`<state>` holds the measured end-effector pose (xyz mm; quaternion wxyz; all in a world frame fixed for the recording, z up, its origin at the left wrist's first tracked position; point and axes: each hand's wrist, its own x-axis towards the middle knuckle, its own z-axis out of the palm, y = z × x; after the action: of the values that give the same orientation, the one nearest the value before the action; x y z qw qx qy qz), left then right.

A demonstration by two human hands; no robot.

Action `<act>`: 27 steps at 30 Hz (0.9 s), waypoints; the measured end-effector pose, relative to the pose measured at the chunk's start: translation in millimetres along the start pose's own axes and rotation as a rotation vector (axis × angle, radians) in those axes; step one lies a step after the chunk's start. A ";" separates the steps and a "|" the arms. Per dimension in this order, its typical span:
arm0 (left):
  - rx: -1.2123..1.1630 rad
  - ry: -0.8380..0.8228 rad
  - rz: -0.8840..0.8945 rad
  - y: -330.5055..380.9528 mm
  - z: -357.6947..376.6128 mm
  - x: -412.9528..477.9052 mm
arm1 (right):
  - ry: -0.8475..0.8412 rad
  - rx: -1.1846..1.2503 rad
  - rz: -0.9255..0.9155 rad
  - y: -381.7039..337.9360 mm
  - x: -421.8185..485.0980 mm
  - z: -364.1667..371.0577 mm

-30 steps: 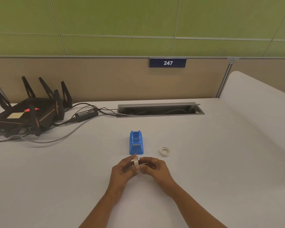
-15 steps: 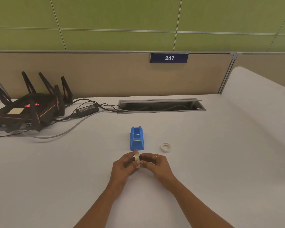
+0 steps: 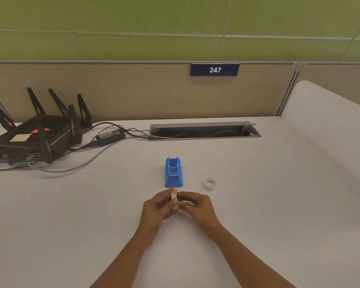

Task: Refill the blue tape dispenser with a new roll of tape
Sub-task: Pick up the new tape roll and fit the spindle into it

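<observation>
Head view shows both hands meeting low over the white table [image 3: 71, 215]. The left hand [image 3: 157, 206] and the right hand [image 3: 195, 206] pinch between their curled fingers a small cream-coloured roll of tape [image 3: 174, 195], standing on its edge. Just behind it stands the blue plastic tape dispenser [image 3: 173, 173]. A small white ring [image 3: 210, 183] lies right of the dispenser, apart.

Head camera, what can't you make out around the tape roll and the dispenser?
Head view, tape roll: mostly covered by the left hand and right hand; loose end unseen.
Head view, blue tape dispenser: inner hub too small to tell.
Head view, white ring: too small to tell any tape left.
Head view, router: cut by left edge.
</observation>
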<state>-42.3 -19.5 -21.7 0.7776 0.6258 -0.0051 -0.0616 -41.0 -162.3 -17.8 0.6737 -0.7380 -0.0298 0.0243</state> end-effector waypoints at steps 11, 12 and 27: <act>0.010 -0.010 0.009 -2.5 -2.5 0.2 | -0.022 0.016 -0.007 -0.7 0.5 -0.6; 0.010 -0.011 0.009 -2.6 -2.6 0.1 | -0.020 0.023 -0.005 -0.9 0.6 -0.8; 0.001 -0.021 0.020 -4.5 -3.0 1.2 | -0.026 0.023 0.012 -0.9 1.4 -1.6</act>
<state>-41.2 -17.7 -26.8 0.7776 0.6255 -0.0196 -0.0604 -39.5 -163.8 -16.7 0.6817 -0.7299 -0.0338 0.0383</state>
